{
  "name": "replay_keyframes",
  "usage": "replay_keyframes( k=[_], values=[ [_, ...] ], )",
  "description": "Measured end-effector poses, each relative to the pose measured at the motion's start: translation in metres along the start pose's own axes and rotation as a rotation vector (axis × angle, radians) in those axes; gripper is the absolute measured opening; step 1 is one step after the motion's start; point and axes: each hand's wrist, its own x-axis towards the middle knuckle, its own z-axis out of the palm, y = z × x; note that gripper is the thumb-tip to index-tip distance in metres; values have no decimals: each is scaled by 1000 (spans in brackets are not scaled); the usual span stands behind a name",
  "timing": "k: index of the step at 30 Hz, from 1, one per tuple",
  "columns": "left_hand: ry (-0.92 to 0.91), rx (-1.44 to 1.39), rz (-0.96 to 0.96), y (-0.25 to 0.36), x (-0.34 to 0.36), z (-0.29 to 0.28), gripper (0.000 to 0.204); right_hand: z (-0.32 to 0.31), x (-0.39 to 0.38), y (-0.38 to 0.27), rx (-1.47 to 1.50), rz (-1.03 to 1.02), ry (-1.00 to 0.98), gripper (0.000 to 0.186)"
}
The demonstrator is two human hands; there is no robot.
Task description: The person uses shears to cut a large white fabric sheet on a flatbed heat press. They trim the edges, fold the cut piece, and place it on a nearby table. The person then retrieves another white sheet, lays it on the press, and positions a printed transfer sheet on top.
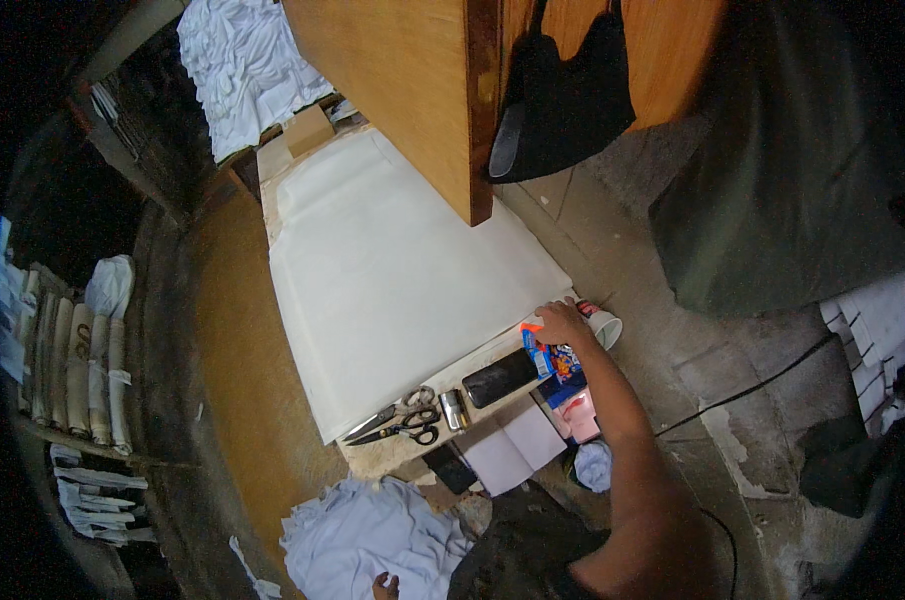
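Packet (535, 355), blue and orange, in the head view: it lies near the table's (368, 462) right edge, right beside the right grip (564, 326). Those fingers curl, but I cannot tell whether they hold it. The left grip (386, 588) barely shows, near white cloth (368, 530); its state is unclear. A sideways swing of the right wrist could topple the cup (605, 329); dragging the packet leftward could nudge the phone (501, 378).

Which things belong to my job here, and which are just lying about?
Probably the job, nearest the right hand:
- blue-and-orange shiny packet
- white round cup
- broad white sheet

Seemingly lying about:
- black-handled metal scissors
- black rectangular phone
- open white notebook
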Motion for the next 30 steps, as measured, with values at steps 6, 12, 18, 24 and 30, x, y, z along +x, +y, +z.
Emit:
replay_keyframes(
  k=[6,12,18,24,30],
  values=[
    [24,86,27,-28,-34,0,49,6,23,-23,140,-80,132,53],
    [56,-11,-128,-38,-65,15,48,26,42,-62,81,-6,150,58],
    [95,-109,-211,-43,-103,31,48,32,46,-76,42,146,14,67],
    [120,-212,-307,-55,-147,56,55,25,59,-100,80,208,83,74],
    [157,203,-439,-66,-183,93,56,68,101,-80,160,79,39,84]
  ],
)
